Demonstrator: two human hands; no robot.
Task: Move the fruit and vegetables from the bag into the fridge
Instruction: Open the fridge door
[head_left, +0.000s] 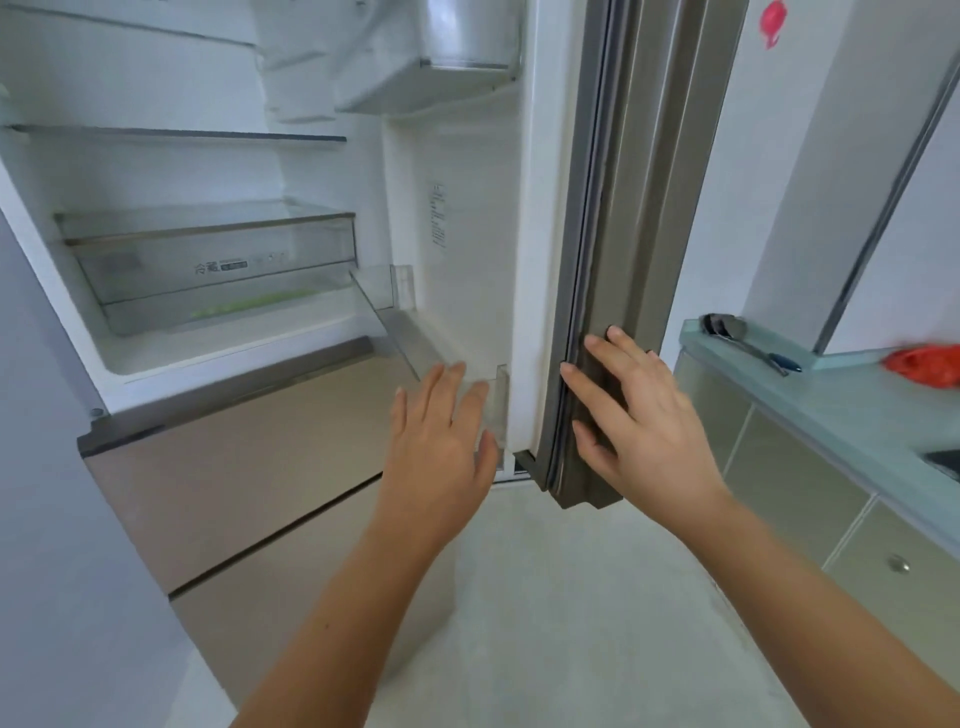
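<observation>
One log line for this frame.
fridge door open | right hand on door edge | left hand empty | red bag on counter

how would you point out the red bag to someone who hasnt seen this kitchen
Start at the open fridge door, then look right to the pale green glass countertop. The red bag lies crumpled at its far right, beyond a dark-handled metal spoon; it is the only red thing on the counter.

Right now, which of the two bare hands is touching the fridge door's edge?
The right hand, flat against the grey door edge; the left hand hovers open beside it.
</observation>
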